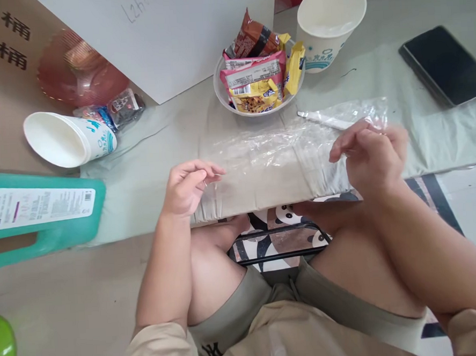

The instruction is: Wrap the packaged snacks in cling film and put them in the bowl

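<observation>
A crinkled clear plastic film [260, 147] stretches across the cloth between my two hands. At its left end is my left hand [188, 187], its fingers curled and the thumb pressed toward them; what they pinch, if anything, is hard to see. My right hand [376, 156] is closed at the other end, fingers bent inward and slightly blurred, with the film bunched at its fingers. Beside the right hand, a slim white stick with a dark tip [325, 120] shows at the film. A clear bowl [237, 109] of wrapped snacks [255, 72] stands just beyond the film.
Upright at the back right is a paper cup [320, 38], with a black phone [449, 65] farther right. Another paper cup [94, 141] lies sideways at left near small packets [124, 109]. A green jug [94, 208] and a white box [165, 43] flank the cloth-covered table [149, 178].
</observation>
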{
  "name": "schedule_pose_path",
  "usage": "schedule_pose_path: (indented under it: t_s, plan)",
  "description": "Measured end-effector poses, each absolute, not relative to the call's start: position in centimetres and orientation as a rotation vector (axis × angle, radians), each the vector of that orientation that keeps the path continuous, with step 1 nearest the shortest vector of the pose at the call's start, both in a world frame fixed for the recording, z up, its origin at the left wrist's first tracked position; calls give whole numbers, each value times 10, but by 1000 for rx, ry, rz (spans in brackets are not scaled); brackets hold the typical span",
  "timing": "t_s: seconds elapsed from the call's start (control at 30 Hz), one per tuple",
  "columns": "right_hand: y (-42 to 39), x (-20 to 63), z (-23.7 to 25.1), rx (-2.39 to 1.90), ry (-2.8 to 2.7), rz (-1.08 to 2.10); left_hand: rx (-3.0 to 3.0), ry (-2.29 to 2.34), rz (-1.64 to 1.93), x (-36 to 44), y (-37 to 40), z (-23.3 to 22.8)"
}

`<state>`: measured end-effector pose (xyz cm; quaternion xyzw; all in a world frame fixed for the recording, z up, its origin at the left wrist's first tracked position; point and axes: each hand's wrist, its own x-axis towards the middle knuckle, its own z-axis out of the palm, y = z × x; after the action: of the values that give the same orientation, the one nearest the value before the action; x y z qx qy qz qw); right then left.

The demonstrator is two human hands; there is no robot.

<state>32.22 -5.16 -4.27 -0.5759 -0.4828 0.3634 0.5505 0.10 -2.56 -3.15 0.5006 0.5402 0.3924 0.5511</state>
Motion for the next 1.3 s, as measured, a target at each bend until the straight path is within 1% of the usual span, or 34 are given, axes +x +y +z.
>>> schedule_pose_path:
  t_s: [0.1, 0.2, 0.37, 0.57, 0.7, 0.77, 1.0, 1.17, 1.23, 1.3]
  plan:
    - [-48, 316, -44, -1377, -1132, 863, 974, 1375, 990, 16, -18, -34]
    - [-45, 312, -45, -1432, -1161, 860, 898, 1436, 986, 24, -11, -34]
    - [-37, 312, -46, -1506, -1119, 863, 945, 1476, 986, 21, -7, -38]
    - [-30, 315, -47, -1682, -1144, 737, 1035, 1565, 987, 13, -4, -42]
    - [-27, 317, -48, -1786, -1179, 738, 1005, 1610, 1056, 14, -1, -48]
    - [-25, 317, -50, -1861, -1223, 701, 1015, 1666, 1024, 14, 0, -52]
    - [-16, 319, -59, -1988, -1392, 588, 1476, 1959, 834, 8, 4, -61]
    - [-10, 319, -66, -2060, -1495, 400, 1583, 2073, 720, 7, 6, -59]
    - [-9, 318, -69, -2027, -1531, 316, 1631, 2122, 709, 7, 8, -61]
    - [-8, 317, -70, -2010, -1568, 251, 1722, 2164, 783, 6, 10, -64]
